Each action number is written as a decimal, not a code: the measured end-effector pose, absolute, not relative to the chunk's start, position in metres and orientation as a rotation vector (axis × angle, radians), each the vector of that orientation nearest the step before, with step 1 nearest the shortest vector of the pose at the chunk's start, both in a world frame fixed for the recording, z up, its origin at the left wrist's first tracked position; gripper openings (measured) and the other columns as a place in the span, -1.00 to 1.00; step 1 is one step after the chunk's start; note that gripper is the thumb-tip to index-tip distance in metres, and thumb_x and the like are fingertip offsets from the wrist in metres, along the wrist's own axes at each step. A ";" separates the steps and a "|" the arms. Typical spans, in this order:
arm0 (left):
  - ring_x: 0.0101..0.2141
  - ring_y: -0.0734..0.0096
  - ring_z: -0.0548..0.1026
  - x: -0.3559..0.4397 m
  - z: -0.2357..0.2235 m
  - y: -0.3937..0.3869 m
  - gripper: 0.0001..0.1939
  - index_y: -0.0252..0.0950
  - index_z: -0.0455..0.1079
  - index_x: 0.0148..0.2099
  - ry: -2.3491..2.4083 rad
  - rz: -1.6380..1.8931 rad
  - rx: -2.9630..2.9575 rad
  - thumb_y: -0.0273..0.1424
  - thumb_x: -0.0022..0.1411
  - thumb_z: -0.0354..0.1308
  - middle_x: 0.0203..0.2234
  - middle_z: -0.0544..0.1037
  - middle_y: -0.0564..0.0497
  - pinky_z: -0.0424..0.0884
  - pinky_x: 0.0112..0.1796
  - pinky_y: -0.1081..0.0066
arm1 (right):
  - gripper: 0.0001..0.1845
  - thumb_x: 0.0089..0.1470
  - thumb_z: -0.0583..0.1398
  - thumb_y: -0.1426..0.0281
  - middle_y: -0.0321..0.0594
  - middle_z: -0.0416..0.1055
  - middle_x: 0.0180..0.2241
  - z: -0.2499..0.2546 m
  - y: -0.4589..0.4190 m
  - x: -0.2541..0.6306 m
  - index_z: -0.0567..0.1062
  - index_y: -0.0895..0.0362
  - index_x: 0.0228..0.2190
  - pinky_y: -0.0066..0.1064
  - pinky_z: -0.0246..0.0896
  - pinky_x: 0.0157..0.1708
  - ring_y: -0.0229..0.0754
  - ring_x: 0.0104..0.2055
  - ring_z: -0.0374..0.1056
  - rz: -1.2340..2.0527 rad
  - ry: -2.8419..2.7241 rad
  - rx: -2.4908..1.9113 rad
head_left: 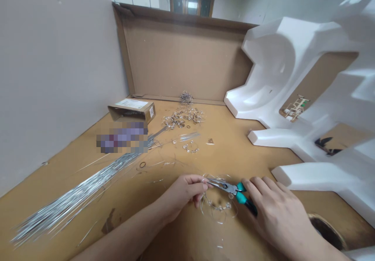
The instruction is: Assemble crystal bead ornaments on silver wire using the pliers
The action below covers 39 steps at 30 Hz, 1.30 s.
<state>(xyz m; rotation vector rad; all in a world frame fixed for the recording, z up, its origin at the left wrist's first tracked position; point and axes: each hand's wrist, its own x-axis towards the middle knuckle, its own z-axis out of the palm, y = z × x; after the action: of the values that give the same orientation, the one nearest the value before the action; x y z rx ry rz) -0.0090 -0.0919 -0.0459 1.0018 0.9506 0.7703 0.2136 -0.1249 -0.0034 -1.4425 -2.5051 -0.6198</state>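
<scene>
My right hand (272,202) is wrapped round the handles of needle-nose pliers (230,189) with green and black grips. The jaws point left and meet my left hand (190,192), whose thumb and fingers pinch a thin wire at the jaw tips. A loop of beaded wire (218,207) with clear beads hangs below the jaws, just over the tabletop. Exactly where the pliers bite the wire is too small to make out.
A long bundle of silvery wires (88,190) lies at left, near an open cardboard box (131,110) and a blurred-out item. Beaded wire loops (191,148) and dark rings (142,164) lie further back. White foam packing (272,138) stands at right, a cardboard panel (187,58) behind.
</scene>
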 end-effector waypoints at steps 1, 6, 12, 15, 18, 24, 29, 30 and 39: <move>-0.72 0.65 0.19 -0.009 -0.046 -0.092 -0.80 -0.34 0.44 -0.36 0.941 0.765 0.999 -0.31 -0.02 0.16 -0.79 0.27 0.20 0.12 -0.59 0.56 | -0.85 -0.04 0.06 0.44 -0.22 0.30 -0.48 -0.003 -0.125 0.214 0.38 0.11 -0.35 -0.34 -0.07 -0.41 -0.13 -0.41 0.19 -0.628 -2.508 -1.432; -0.72 0.64 0.19 -0.010 -0.045 -0.091 -0.80 -0.35 0.45 -0.35 0.933 0.740 1.025 -0.32 -0.01 0.16 -0.80 0.28 0.19 0.12 -0.58 0.55 | -0.87 -0.04 0.07 0.43 -0.25 0.30 -0.51 0.000 -0.124 0.217 0.38 0.11 -0.37 -0.36 -0.09 -0.44 -0.15 -0.45 0.19 -0.633 -2.542 -1.384; -0.72 0.65 0.10 -0.009 -0.046 -0.090 -0.79 -0.37 0.46 -0.37 0.927 0.743 1.018 -0.31 -0.02 0.16 -0.79 0.23 0.20 0.08 -0.61 0.56 | -0.91 -0.06 0.07 0.44 -0.29 0.28 -0.55 0.003 -0.125 0.218 0.36 0.08 -0.43 -0.38 -0.11 -0.51 -0.17 -0.50 0.22 -0.555 -2.557 -1.418; -0.67 0.64 0.08 -0.010 -0.044 -0.091 -0.78 -0.36 0.46 -0.40 0.952 0.776 1.056 -0.29 -0.02 0.16 -0.71 0.30 0.16 0.09 -0.58 0.55 | -0.96 -0.09 0.09 0.42 -0.30 0.29 -0.56 0.006 -0.126 0.217 0.34 0.06 -0.49 -0.39 -0.13 -0.55 -0.16 -0.52 0.25 -0.438 -2.572 -1.518; -0.60 0.59 0.15 -0.009 -0.037 -0.094 -0.77 -0.33 0.48 -0.42 1.033 0.802 1.167 -0.27 0.02 0.12 -0.61 0.35 0.12 0.13 -0.51 0.53 | -0.92 -0.13 0.10 0.40 -0.32 0.34 -0.52 0.011 -0.126 0.215 0.34 0.03 -0.46 -0.40 -0.15 -0.58 -0.15 -0.53 0.29 -0.233 -2.590 -1.677; -0.66 0.57 0.18 -0.005 -0.030 -0.098 -0.69 -0.37 0.44 -0.42 1.105 0.792 1.266 -0.26 0.08 -0.03 -0.69 0.26 0.14 0.12 -0.58 0.52 | -0.85 -0.14 0.07 0.42 -0.31 0.37 -0.43 0.014 -0.128 0.209 0.33 0.02 -0.40 -0.38 0.00 -0.49 -0.10 -0.40 0.35 0.052 -2.597 -1.806; -0.75 0.60 0.15 -0.002 -0.033 -0.098 -0.68 -0.36 0.36 -0.48 1.127 0.768 1.236 -0.23 0.09 -0.06 -0.75 0.26 0.16 0.09 -0.65 0.53 | -0.87 -0.15 0.11 0.39 -0.24 0.33 -0.45 0.009 -0.131 0.208 0.35 0.06 -0.42 -0.34 0.02 -0.47 -0.07 -0.40 0.28 -0.255 -2.584 -1.679; -0.75 0.60 0.16 -0.002 -0.034 -0.098 -0.69 -0.36 0.36 -0.47 1.118 0.771 1.225 -0.23 0.09 -0.05 -0.75 0.26 0.16 0.10 -0.65 0.53 | -0.87 -0.15 0.11 0.38 -0.24 0.32 -0.46 0.009 -0.131 0.208 0.35 0.06 -0.42 -0.34 0.01 -0.47 -0.07 -0.41 0.27 -0.327 -2.577 -1.643; -0.73 0.61 0.18 -0.001 -0.036 -0.099 -0.66 -0.39 0.40 -0.42 1.079 0.789 1.174 -0.20 0.07 -0.04 -0.73 0.26 0.16 0.14 -0.63 0.54 | -0.91 -0.17 0.12 0.41 -0.28 0.29 -0.55 0.006 -0.134 0.210 0.33 0.05 -0.47 -0.40 -0.11 -0.58 -0.11 -0.52 0.27 -0.406 -2.566 -1.592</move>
<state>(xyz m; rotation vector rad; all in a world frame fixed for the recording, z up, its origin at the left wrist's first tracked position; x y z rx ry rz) -0.0013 -0.0989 -0.0358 1.1738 1.0794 0.7889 0.2103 -0.1336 0.0060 -1.5923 -2.5656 -0.4059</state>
